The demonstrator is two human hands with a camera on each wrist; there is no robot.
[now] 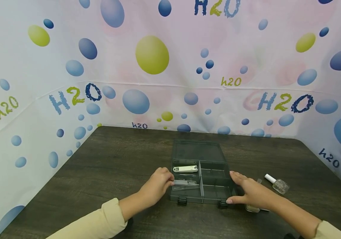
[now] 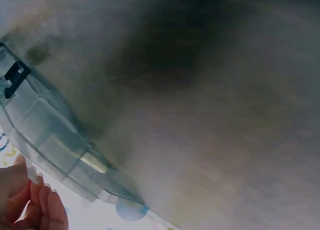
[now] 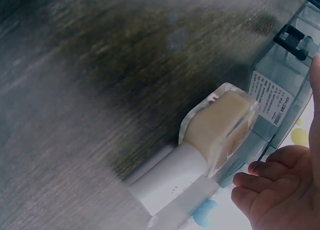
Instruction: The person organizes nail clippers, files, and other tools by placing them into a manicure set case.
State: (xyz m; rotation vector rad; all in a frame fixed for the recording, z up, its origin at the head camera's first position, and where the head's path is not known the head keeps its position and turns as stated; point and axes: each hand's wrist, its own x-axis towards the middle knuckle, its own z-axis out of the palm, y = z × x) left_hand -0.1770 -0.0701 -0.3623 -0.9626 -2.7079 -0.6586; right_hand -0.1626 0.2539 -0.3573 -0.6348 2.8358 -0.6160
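Note:
A see-through grey compartment box point(image 1: 216, 199) lies with its lid point(image 1: 198, 151) folded back. My left hand point(image 1: 158, 184) is at the left compartments, pinching the end of a slim pale translucent strip point(image 1: 182, 182) between thumb and fingers; its exact kind cannot be made out. Just behind it in the box lies a white nail clipper point(image 1: 185, 169), also visible through the wall in the left wrist view. At the box's right side, my right hand point(image 1: 252, 192) rests with extended fingers along the wall and its thumb near the front right latch point(image 1: 222, 203).
Right of the box lies a clear nail polish bottle point(image 1: 281, 186) with a white cap. A beige nail polish bottle point(image 3: 220, 125) lies beside the box, partly hidden under my right hand in the head view. The dark wooden table point(image 1: 122, 156) meets a patterned curtain point(image 1: 170, 83) behind.

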